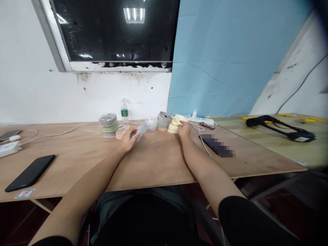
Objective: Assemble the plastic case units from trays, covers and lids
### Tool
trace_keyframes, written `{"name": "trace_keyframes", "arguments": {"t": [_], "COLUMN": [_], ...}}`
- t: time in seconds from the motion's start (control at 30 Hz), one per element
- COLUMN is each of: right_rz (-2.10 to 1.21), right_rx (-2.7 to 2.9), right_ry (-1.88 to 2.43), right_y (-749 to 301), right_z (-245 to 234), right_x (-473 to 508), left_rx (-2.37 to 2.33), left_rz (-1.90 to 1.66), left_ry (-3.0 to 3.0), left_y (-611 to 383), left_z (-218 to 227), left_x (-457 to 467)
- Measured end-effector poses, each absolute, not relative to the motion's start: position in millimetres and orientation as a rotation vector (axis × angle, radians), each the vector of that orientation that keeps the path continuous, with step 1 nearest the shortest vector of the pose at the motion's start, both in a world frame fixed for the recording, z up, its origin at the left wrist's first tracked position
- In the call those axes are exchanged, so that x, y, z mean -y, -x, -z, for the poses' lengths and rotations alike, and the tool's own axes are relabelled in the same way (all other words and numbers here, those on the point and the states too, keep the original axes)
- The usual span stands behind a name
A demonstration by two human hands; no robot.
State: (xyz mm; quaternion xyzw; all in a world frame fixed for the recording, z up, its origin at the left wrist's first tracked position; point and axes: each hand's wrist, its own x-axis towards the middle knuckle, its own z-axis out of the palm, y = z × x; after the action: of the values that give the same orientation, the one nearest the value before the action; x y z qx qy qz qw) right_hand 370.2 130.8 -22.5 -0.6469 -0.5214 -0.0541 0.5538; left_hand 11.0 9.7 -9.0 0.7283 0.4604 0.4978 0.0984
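Observation:
My left hand [128, 139] is closed around a clear plastic piece [140, 130] that sticks out towards the back of the wooden table [153, 160]. My right hand [184, 129] rests on a stack of pale yellow tape rolls [174, 125], fingers curled over its right side. Between the hands stand a clear plastic cup [151, 123] and a stack of grey, green and pink rolls [163, 121]. Left of my left hand lie a beige roll [121, 131] and another stack of grey and green rolls [109, 125].
A water bottle [124, 110] stands by the wall. A black phone [30, 172] and a white power strip [9, 148] lie at the left. A white power strip [201, 120], cables and a dark phone [217, 145] lie at the right. A black strap [282, 128] is on the neighbouring table.

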Motion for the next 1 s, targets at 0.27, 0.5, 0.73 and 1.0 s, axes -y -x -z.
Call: {"name": "trace_keyframes", "arguments": {"t": [0.27, 0.5, 0.73, 1.0], "right_rz": [0.294, 0.351, 0.392, 0.233], "right_rx": [1.559, 1.536, 1.628, 2.341], "right_ry": [1.476, 1.39, 1.19, 0.617], "right_y": [-352, -344, -317, -204], "right_z": [17, 11, -3, -7], "right_x": [-127, -119, -101, -38], "left_rx": [-1.375, -1.375, -1.342, -1.267], "left_rz": [-1.465, -1.43, -1.559, -1.67], "left_ry": [-2.193, -2.207, -2.176, -2.004], "left_y": [-11, -11, -10, -14], "left_z": [10, 6, 9, 14], "left_x": [-10, -9, -10, -11]}}
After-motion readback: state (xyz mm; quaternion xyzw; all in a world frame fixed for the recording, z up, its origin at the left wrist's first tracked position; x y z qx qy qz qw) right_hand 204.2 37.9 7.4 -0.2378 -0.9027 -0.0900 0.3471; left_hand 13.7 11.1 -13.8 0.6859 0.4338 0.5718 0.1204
